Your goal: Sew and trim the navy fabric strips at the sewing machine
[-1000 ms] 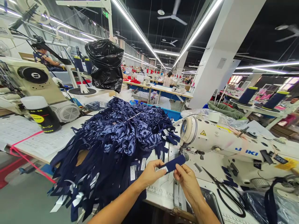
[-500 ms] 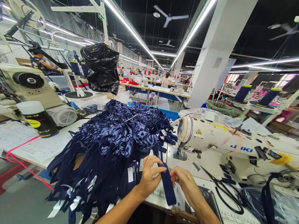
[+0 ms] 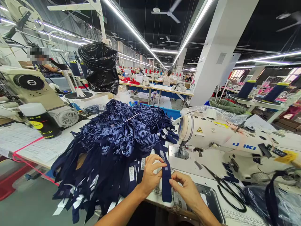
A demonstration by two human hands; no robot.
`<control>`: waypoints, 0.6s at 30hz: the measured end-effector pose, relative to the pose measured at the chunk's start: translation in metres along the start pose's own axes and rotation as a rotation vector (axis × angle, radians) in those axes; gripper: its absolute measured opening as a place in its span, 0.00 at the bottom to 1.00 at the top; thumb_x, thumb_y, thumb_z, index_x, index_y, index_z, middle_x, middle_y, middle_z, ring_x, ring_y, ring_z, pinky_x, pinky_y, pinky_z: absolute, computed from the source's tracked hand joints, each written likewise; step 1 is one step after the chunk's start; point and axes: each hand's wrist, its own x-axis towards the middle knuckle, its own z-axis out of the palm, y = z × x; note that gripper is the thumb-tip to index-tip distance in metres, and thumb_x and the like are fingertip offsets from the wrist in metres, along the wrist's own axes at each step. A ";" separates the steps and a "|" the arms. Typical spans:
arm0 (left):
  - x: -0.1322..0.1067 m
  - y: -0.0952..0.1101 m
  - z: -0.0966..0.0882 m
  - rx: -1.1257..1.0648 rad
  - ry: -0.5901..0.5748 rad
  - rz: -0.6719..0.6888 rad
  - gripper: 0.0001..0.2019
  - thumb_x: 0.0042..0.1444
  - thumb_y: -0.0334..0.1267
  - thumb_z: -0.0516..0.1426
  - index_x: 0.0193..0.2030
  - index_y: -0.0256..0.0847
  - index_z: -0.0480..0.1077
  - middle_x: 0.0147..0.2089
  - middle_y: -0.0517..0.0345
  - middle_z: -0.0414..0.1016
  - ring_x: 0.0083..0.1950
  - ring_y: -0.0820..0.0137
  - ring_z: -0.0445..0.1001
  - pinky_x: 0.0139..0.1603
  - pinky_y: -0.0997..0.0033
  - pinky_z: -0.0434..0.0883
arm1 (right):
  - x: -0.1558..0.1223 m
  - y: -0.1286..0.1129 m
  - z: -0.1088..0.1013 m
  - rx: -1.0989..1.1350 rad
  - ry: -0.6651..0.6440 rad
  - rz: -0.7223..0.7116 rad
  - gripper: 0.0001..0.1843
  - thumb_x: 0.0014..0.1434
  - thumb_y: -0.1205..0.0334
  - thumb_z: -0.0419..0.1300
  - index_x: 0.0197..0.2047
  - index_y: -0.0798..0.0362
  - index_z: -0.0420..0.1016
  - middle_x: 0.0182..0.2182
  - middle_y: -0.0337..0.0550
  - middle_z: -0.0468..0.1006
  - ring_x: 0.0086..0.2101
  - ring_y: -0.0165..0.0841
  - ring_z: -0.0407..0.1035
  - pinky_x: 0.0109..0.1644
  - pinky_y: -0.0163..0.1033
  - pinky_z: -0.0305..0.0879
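My left hand's (image 3: 152,173) fingertips touch a navy strip (image 3: 166,192) lying between my hands, clamped or not I cannot tell; my right hand (image 3: 186,189) pinches its edge. A sewing machine (image 3: 216,133) stands beyond my fingers. Light, even tension should keep it flat.

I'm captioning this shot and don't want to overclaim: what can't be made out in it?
All in the head view:
Underside of the navy strip by the left hand and right hand: hidden by the strip itself.
Part of the phone: covered by the right forearm.
Piece count in the garment pile: overlapping layers hide it.
Sewing machine's far end: cut off by the right edge.
Black can's small print: too small.
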 end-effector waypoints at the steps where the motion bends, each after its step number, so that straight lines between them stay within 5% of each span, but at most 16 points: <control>1: 0.000 0.000 0.000 0.001 -0.002 -0.002 0.05 0.52 0.30 0.55 0.33 0.43 0.71 0.34 0.58 0.70 0.38 0.69 0.68 0.41 0.65 0.61 | 0.000 0.000 0.000 -0.006 -0.003 -0.004 0.11 0.50 0.57 0.51 0.20 0.53 0.58 0.18 0.33 0.57 0.22 0.27 0.53 0.30 0.34 0.51; 7: 0.002 0.001 0.000 -0.018 -0.028 0.018 0.05 0.53 0.31 0.54 0.33 0.42 0.70 0.36 0.57 0.72 0.41 0.67 0.69 0.43 0.64 0.61 | -0.002 -0.004 0.000 0.055 -0.003 0.013 0.14 0.50 0.53 0.52 0.21 0.53 0.60 0.17 0.33 0.59 0.22 0.27 0.54 0.28 0.34 0.52; 12: 0.004 0.007 -0.003 -0.074 -0.229 -0.022 0.07 0.54 0.30 0.50 0.34 0.42 0.68 0.33 0.60 0.76 0.36 0.70 0.71 0.51 0.60 0.56 | -0.010 -0.009 -0.015 0.149 -0.044 0.021 0.18 0.54 0.50 0.49 0.21 0.53 0.60 0.17 0.35 0.63 0.21 0.28 0.59 0.28 0.34 0.57; 14: 0.009 0.011 -0.003 -0.076 -0.346 -0.100 0.07 0.53 0.31 0.49 0.32 0.40 0.69 0.29 0.60 0.74 0.31 0.71 0.69 0.47 0.63 0.59 | -0.010 -0.004 -0.031 -0.022 -0.006 -0.009 0.18 0.58 0.52 0.45 0.22 0.53 0.62 0.20 0.37 0.66 0.23 0.29 0.62 0.28 0.34 0.59; 18: 0.027 0.013 0.007 -0.010 -0.581 -0.322 0.10 0.51 0.36 0.50 0.24 0.38 0.68 0.23 0.59 0.69 0.30 0.69 0.64 0.34 0.71 0.60 | -0.002 0.019 -0.073 -0.764 0.232 0.037 0.13 0.60 0.62 0.43 0.32 0.53 0.67 0.29 0.41 0.72 0.30 0.32 0.67 0.35 0.36 0.59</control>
